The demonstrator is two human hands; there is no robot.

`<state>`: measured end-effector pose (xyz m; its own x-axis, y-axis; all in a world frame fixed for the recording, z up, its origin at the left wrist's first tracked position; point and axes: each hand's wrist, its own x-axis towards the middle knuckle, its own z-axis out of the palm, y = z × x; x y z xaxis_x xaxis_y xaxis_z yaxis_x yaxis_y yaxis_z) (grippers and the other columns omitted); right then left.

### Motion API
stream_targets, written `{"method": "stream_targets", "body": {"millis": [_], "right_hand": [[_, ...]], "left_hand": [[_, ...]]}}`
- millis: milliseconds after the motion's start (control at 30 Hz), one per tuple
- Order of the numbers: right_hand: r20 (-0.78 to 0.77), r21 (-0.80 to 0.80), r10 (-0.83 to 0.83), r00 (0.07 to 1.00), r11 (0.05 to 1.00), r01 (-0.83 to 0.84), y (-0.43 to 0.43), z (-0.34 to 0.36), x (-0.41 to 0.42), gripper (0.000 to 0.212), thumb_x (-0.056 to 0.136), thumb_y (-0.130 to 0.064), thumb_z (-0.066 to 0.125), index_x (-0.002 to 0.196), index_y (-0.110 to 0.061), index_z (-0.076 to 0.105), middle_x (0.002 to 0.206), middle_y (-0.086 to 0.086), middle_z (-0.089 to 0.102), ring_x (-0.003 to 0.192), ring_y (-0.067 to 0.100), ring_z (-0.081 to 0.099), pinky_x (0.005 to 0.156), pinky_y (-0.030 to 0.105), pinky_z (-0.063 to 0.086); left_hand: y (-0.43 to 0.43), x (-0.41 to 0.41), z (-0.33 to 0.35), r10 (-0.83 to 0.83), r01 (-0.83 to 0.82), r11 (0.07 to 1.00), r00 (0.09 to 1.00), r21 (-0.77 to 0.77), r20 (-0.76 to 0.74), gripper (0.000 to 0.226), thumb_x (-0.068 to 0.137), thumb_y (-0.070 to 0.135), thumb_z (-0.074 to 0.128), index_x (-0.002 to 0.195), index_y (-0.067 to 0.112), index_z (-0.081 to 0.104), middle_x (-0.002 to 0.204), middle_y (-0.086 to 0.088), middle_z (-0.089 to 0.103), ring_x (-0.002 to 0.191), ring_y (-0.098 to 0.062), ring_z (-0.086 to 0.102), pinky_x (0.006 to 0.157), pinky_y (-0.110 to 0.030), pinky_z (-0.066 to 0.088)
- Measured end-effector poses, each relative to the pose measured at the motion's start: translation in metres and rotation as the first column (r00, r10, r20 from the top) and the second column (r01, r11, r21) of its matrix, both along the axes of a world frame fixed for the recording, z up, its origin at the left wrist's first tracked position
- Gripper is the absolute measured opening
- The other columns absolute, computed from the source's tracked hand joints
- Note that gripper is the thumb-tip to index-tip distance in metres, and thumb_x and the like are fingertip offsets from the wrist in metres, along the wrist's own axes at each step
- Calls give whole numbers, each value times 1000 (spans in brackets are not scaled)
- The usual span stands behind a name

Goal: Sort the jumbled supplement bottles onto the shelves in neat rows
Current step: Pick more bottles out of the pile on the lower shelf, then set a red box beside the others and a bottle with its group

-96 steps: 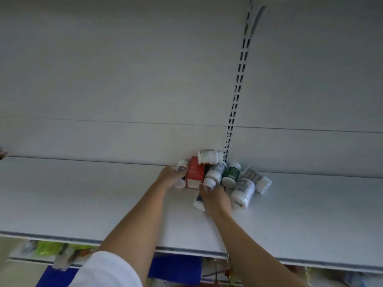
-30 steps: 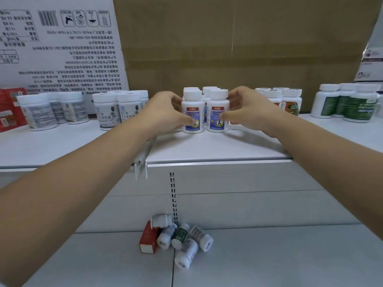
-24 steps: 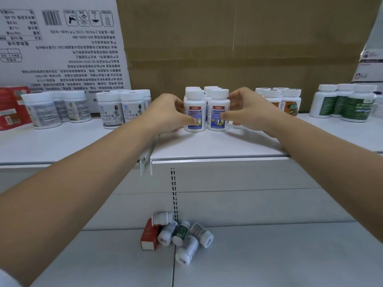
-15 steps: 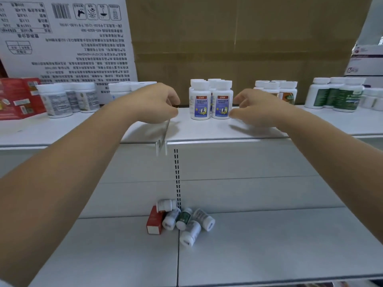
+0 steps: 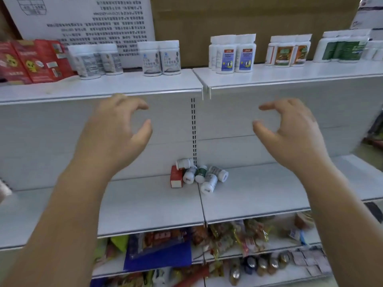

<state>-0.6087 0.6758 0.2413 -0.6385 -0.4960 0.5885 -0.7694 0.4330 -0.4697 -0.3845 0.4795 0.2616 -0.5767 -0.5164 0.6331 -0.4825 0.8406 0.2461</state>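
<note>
Centre frame, middle shelf (image 5: 259, 193): five white-capped bottles (image 5: 209, 183) lying jumbled on their sides, one green-labelled, touching one red box (image 5: 176, 177); open shelf surface either side, out to the front edge. Upper frame, upper shelf (image 5: 290, 76): upright blue-labelled bottles (image 5: 245, 59) among other neat rows. Two hands, left hand (image 5: 116, 133) and right hand (image 5: 290, 131), mid-air above the pile, fingers spread, half-curled, holding nothing

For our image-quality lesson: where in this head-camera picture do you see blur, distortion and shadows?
Head view: motion blur smears the left hand and right hand; head view: the blue-label bottles' print is too soft to read; head view: the red boxes at the left edge look skewed, likely wide-angle distortion; head view: light is even, only faint shadow by the jumbled bottles.
</note>
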Motion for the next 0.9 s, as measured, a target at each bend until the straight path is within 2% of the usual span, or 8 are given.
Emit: {"method": "stream_targets", "body": {"millis": [200,300,467,600,700,800,833,900], "right_hand": [[201,94,24,979,995,-44,-11,-83,36,37,89,-33,60,124,-24,57,129,1,55,122,24,47,99,37,35],[353,96,16,936,994,-53,-24,-124,42,38,91,-32,59,127,-22,56,129,-1,55,120,19,49,88,27,34],[525,108,28,851,989,-99,-59,-184,34,41,91,-30,59,130,-16,54,128,0,58,114,16,54,88,26,38],[649,111,49,759,981,-158,-104,-216,9,34,91,-26,60,124,-18,54,112,-2,61,95,14,57,77,26,40],[681,124,61,729,973,-197,-154,-236,-18,34,89,-28,60,121,-18,56,104,-4,61,92,16,59,74,26,39],[658,201,46,752,951,-234,-210,-259,-48,19,87,-28,54,99,-15,60,82,-1,62,76,19,60,59,26,37],[636,224,50,770,943,-246,-228,-267,-59,17,87,-26,52,98,-15,60,82,2,63,77,22,62,58,26,38],[577,262,98,811,918,-297,-259,-282,-79,30,88,-20,54,118,-18,56,112,7,63,97,27,62,70,29,44]], "left_hand": [[-27,22,-95,47,-57,974,998,219,51,38,86,35,54,118,16,65,119,-6,61,114,-29,55,98,-44,43],[-43,19,-138,44,-71,937,995,342,86,33,89,24,62,121,16,64,121,-5,61,116,-26,54,100,-38,40],[-69,-13,-195,19,-78,835,994,545,112,33,88,19,63,121,14,64,121,-7,61,112,-23,58,94,-28,40],[-94,-58,-233,-13,-115,722,984,682,179,41,92,24,59,131,12,55,132,-7,56,120,-21,54,94,-25,37],[-120,-91,-257,-1,-151,650,980,745,199,48,93,29,57,137,12,49,138,-8,53,125,-21,51,92,-24,36],[-145,-126,-280,14,-194,613,972,766,235,54,93,38,57,138,10,46,136,-9,54,122,-26,53,85,-26,37],[-152,-138,-288,16,-204,602,970,772,244,55,93,41,57,136,9,47,134,-10,55,120,-27,54,82,-27,37],[-165,-161,-303,15,-226,582,963,781,268,50,94,40,55,130,7,49,129,-13,58,116,-30,56,80,-28,37]]}}
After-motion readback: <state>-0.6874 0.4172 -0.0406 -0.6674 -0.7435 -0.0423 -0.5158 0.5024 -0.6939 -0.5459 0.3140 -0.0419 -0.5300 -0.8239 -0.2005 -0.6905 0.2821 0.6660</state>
